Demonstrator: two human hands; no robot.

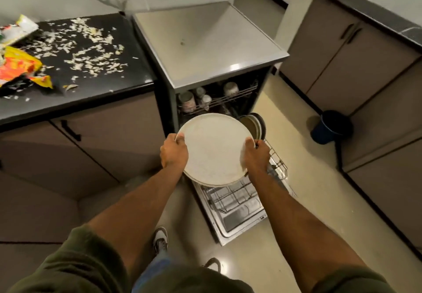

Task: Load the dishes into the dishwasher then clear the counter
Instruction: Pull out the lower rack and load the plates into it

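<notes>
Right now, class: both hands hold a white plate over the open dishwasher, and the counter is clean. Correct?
No: the head view shows the counter littered with scraps and wrappers. The left hand and right hand do hold the plate over the dishwasher.

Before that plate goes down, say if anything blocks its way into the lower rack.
Nothing visible does. The left hand and right hand hold the plate above the lower rack, whose near tines are bare. Other plates stand at its far end. What lies under the plate is hidden.
</notes>
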